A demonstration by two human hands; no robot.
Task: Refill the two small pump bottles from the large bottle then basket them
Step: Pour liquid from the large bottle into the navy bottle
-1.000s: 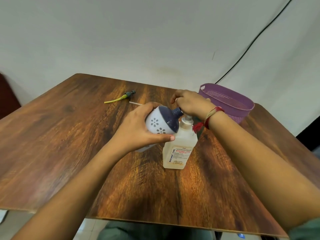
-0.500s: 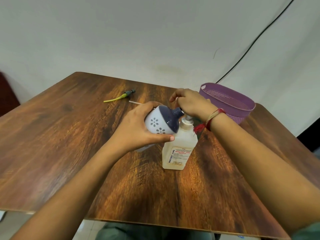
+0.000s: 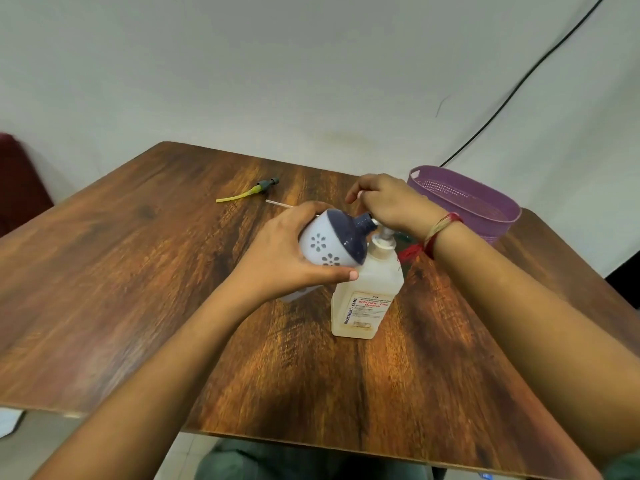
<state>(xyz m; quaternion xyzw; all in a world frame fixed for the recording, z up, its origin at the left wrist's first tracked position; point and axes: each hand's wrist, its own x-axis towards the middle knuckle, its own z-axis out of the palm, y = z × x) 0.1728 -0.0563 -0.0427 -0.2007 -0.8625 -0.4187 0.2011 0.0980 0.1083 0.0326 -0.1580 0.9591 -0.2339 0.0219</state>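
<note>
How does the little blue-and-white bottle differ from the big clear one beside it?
The small bottle is round, white with a navy top and flower marks; the large bottle is squarish, translucent, with a printed label. The small bottle is tilted, gripped by the left hand; the large bottle stands upright on the table, the right hand on its pump. Both have a hand on them, and their tops meet.

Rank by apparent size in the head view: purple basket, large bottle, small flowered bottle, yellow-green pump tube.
1-2. purple basket, large bottle: look about alike; the basket sits farther back, so unranked.
3. small flowered bottle, partly under the left hand.
4. yellow-green pump tube.
</note>
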